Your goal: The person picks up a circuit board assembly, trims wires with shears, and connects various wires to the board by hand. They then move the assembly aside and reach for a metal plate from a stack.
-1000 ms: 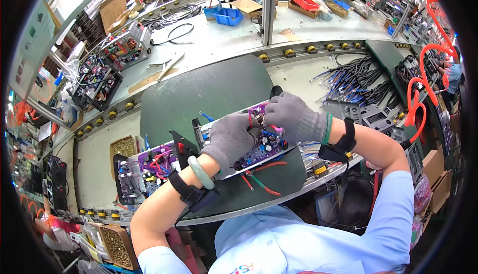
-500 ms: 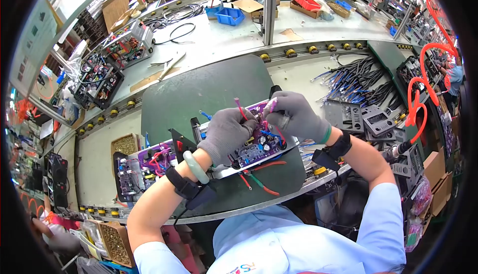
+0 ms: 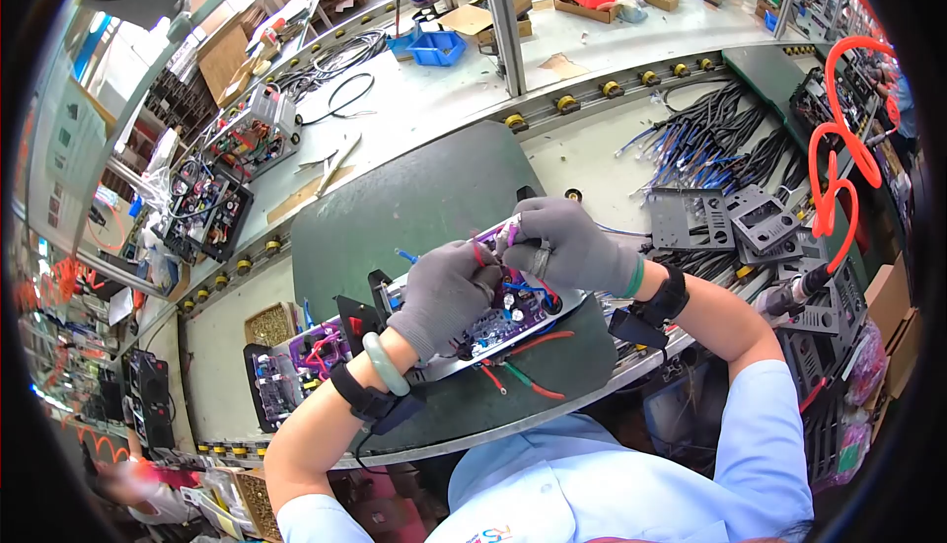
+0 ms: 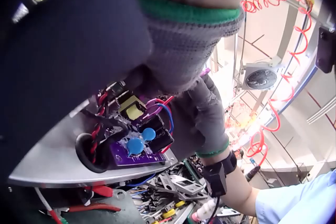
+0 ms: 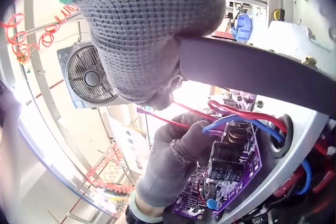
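Observation:
Both hands wear grey knit gloves and work close together over a purple circuit board (image 3: 493, 331). The board carries black capacitors and blue round parts, and sits in a pale metal chassis (image 4: 52, 163). My left hand (image 3: 444, 291) pinches a red wire (image 5: 165, 121) above the board. Just beside it, my right hand (image 3: 567, 245) pinches a wire end with a purple tip (image 3: 510, 233). Red and blue wires (image 5: 247, 113) come through a black grommet (image 5: 283, 137) in the chassis wall. The fingertips partly hide the wire ends.
A green mat (image 3: 414, 188) lies under the chassis. Another board unit (image 3: 316, 361) stands left, near a box of screws (image 3: 269, 326). Black cables (image 3: 700, 139) and grey metal panels (image 3: 691, 219) lie right. A red coiled hose (image 3: 824, 188) hangs there. Loose red and green leads (image 3: 523, 375) stick out in front.
My right hand stood apart from the left with the purple-tipped wire half a second ago, and has come back in close to it. The head view has tilted slightly.

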A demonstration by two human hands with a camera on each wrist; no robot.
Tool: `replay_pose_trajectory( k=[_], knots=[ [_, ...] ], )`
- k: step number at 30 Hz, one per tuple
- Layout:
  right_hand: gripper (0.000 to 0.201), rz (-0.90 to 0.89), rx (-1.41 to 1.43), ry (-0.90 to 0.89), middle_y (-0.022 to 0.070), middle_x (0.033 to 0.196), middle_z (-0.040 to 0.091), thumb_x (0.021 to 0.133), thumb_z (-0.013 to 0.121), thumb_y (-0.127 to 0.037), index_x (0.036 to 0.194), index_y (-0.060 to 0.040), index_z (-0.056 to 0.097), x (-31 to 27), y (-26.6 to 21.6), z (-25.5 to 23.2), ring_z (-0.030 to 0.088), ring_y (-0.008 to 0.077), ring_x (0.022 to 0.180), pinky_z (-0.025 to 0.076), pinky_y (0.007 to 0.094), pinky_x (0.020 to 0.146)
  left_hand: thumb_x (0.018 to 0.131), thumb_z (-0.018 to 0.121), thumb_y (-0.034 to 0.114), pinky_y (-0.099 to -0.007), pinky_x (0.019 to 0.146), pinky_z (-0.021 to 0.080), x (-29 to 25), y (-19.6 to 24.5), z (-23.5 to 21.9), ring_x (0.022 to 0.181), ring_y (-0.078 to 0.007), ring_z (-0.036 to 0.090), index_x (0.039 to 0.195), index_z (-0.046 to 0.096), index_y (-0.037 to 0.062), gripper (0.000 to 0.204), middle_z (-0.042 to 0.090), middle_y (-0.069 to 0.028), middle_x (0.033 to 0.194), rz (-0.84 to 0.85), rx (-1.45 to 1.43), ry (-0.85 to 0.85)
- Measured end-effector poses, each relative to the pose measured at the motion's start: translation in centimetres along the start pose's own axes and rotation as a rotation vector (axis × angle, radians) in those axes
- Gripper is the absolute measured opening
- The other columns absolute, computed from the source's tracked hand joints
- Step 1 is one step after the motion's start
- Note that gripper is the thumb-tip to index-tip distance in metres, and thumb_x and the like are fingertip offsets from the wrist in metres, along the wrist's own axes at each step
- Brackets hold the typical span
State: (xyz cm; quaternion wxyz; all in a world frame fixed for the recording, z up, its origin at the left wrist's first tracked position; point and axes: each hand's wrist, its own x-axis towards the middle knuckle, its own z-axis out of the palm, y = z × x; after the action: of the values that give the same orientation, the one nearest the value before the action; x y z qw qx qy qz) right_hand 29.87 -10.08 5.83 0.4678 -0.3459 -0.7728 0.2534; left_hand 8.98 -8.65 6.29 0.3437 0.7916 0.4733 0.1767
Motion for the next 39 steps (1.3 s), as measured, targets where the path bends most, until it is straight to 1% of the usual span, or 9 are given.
replay_pose_trajectory(
  k=[2, 14, 19, 20, 25, 32, 33, 37, 39],
  knots=[
    [0.013, 0.0, -0.006, 0.006, 0.0115, 0.077, 0.062, 0.078, 0.076, -0.007, 0.082, -0.002, 0.066, 0.0, 0.1, 0.0, 0.063, 0.0293, 0.072, 0.05, 0.0382, 0.065, 0.085, 0.071, 0.01, -0.0366, 0.064, 0.053, 0.3, 1.2, 0.5, 0.068, -0.0288, 0.067, 0.086, 0.069, 0.0051, 0.005, 0.067, -0.0123, 0.076, 0.31, 0.363, 0.144],
    [0.013, -0.008, -0.084, -0.026, 0.0115, 0.081, 0.065, 0.08, 0.077, -0.011, 0.083, -0.003, 0.068, 0.1, -0.2, -0.4, 0.065, 0.0302, 0.076, 0.052, 0.0383, 0.069, 0.085, 0.067, 0.015, -0.0449, 0.067, 0.055, 0.4, 1.4, -0.1, 0.08, -0.0348, 0.068, 0.102, 0.066, 0.0155, 0.017, 0.068, -0.0072, 0.1, 0.25, 0.576, -0.05],
    [0.008, 0.13, 0.172, 0.081, 0.009, 0.083, 0.066, 0.082, 0.075, -0.005, 0.086, -0.0024, 0.069, -0.7, -1.2, -0.7, 0.067, 0.021, 0.076, 0.053, 0.0329, 0.07, 0.084, 0.074, 0.015, -0.0373, 0.071, 0.054, -0.4, 1.6, -1.6, 0.077, -0.0287, 0.068, 0.107, 0.071, 0.0165, 0.023, 0.066, -0.0088, 0.091, 0.298, 0.381, 0.012],
    [0.007, 0.082, 0.066, 0.093, 0.0079, 0.083, 0.066, 0.083, 0.073, -0.002, 0.09, -0.0025, 0.071, -0.9, -1.7, -1.1, 0.067, 0.0168, 0.077, 0.053, 0.0311, 0.069, 0.087, 0.075, 0.013, -0.0283, 0.072, 0.052, -0.5, 2.2, -1.7, 0.075, -0.014, 0.064, 0.113, 0.071, 0.0106, 0.027, 0.066, -0.0029, 0.086, 0.286, 0.062, 0.026],
    [0.011, 0.128, -0.053, 0.194, 0.0082, 0.082, 0.066, 0.082, 0.073, -0.002, 0.092, -0.0046, 0.073, -0.4, -3.2, -1.7, 0.067, 0.019, 0.073, 0.054, 0.0323, 0.067, 0.091, 0.074, 0.012, -0.0208, 0.072, 0.047, 2.1, 3.2, -0.7, 0.084, -0.002, 0.052, 0.106, 0.071, -0.0018, 0.02, 0.065, 0.0038, 0.092, 0.101, -0.517, -0.196],
    [0.009, -0.127, -0.527, -0.021, 0.0066, 0.084, 0.065, 0.077, 0.074, -0.011, 0.085, -0.011, 0.071, -0.3, -2.2, -4.2, 0.064, 0.0289, 0.08, 0.052, 0.0391, 0.069, 0.088, 0.076, 0.014, -0.0279, 0.074, 0.053, 4.1, 2.8, -1.2, 0.079, -0.0113, 0.066, 0.104, 0.074, 0.005, 0.018, 0.073, -0.0038, 0.089, 0.109, -0.487, -0.353],
    [0.009, -0.127, -0.529, -0.028, 0.0066, 0.084, 0.065, 0.077, 0.074, -0.011, 0.085, -0.011, 0.071, -0.2, -1.7, -3.8, 0.064, 0.0289, 0.08, 0.052, 0.0391, 0.069, 0.088, 0.075, 0.017, -0.0316, 0.074, 0.054, 3.8, 3.7, -1.4, 0.079, -0.0182, 0.068, 0.103, 0.074, 0.0088, 0.018, 0.073, -0.0075, 0.088, 0.139, -0.124, -0.198],
    [0.02, 0.066, -0.598, 0.051, 0.012, 0.094, 0.067, 0.085, 0.068, -0.017, 0.104, -0.0109, 0.067, -0.7, -0.8, -1.6, 0.066, 0.0343, 0.089, 0.053, 0.046, 0.079, 0.086, 0.068, 0.027, -0.0432, 0.076, 0.055, 4.1, 2.8, -0.6, 0.084, -0.0348, 0.069, 0.102, 0.073, 0.0167, 0.019, 0.071, -0.0146, 0.088, 0.051, 0.314, -0.065],
    [0.025, 0.524, -0.424, 0.016, 0.0175, 0.101, 0.068, 0.09, 0.061, -0.018, 0.112, -0.008, 0.064, -1.8, 0.9, -1.0, 0.065, 0.0387, 0.092, 0.052, 0.0485, 0.082, 0.088, 0.064, 0.028, -0.0459, 0.077, 0.055, 4.8, 3.0, 0.2, 0.087, -0.0343, 0.07, 0.099, 0.072, 0.0162, 0.018, 0.071, -0.0129, 0.088, 0.056, 0.519, -0.091]
  ],
)
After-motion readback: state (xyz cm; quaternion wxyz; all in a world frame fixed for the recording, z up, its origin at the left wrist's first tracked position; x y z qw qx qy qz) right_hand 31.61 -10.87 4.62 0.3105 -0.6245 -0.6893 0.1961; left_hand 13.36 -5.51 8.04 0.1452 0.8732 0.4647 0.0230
